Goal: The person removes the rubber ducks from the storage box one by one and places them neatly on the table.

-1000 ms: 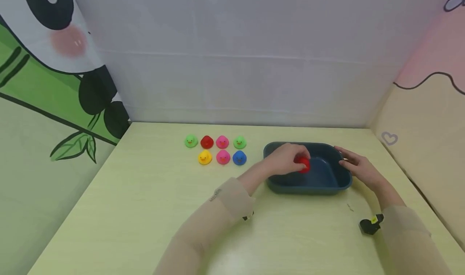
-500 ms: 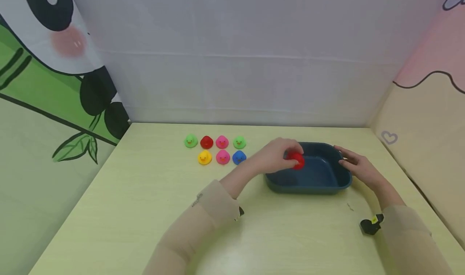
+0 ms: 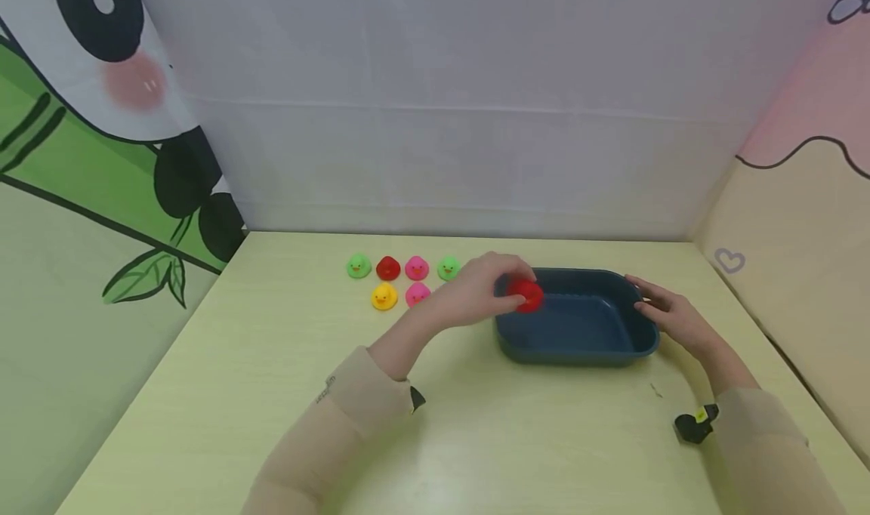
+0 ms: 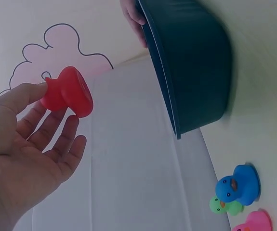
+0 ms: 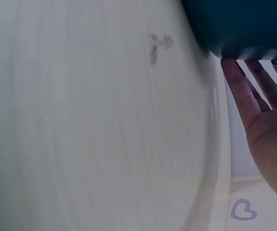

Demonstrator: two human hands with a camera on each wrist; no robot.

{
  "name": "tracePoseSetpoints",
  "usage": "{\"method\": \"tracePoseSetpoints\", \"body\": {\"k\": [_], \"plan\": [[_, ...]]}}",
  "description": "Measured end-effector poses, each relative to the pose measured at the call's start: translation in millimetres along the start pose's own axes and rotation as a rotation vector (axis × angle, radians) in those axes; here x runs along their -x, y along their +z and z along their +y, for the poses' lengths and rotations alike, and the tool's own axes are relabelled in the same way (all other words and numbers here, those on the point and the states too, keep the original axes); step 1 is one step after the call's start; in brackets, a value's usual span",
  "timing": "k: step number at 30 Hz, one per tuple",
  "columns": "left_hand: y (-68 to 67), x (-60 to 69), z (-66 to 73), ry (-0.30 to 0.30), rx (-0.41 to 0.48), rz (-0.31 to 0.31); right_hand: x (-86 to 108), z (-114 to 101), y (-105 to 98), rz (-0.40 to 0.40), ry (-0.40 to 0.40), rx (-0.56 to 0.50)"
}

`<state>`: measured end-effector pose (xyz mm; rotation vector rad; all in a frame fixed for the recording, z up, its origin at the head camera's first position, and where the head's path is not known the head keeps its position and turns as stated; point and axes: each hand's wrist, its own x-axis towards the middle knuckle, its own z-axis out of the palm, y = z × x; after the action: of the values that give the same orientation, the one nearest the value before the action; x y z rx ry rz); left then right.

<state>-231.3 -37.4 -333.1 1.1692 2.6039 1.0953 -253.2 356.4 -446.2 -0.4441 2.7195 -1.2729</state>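
My left hand (image 3: 479,292) pinches a red rubber duck (image 3: 527,296) above the left end of a dark blue bin (image 3: 578,360). In the left wrist view the duck (image 4: 71,92) sits between thumb and fingers, apart from the bin's wall (image 4: 196,62). My right hand (image 3: 676,320) rests at the bin's right end; in the right wrist view its fairly straight fingers (image 5: 244,96) touch the outer wall. To the left stand green (image 3: 359,266), red (image 3: 388,268), pink (image 3: 417,268) and yellow (image 3: 384,297) ducks. A blue duck (image 4: 239,185) shows only in the left wrist view.
The pale wooden table (image 3: 204,394) stretches left and in front of the bin. A white cloth wall (image 3: 435,160) closes off the back, with printed panels at both sides. A black wrist device (image 3: 695,424) hangs by the right sleeve.
My left hand has moved left with the red duck, from over the bin's middle to its left end. It now covers the blue duck in the head view. My right hand stays put.
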Motion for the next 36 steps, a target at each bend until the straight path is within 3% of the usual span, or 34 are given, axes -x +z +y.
{"method": "tracePoseSetpoints", "body": {"k": [14,22,29,36], "plan": [[-29.7,41.2,-15.9,-0.009,0.012,0.131,0.0,-1,0,-0.006,0.009,-0.014],[-44.2,59.9,-26.9,0.076,-0.003,0.175,-0.5,0,0,-0.007,0.009,-0.006],[-52.9,80.5,-45.7,0.065,0.028,0.207,0.1,-2,-1,-0.009,0.012,-0.015],[-59.5,99.8,-62.2,0.011,-0.026,0.241,0.9,-3,0,-0.002,0.012,-0.031]]}}
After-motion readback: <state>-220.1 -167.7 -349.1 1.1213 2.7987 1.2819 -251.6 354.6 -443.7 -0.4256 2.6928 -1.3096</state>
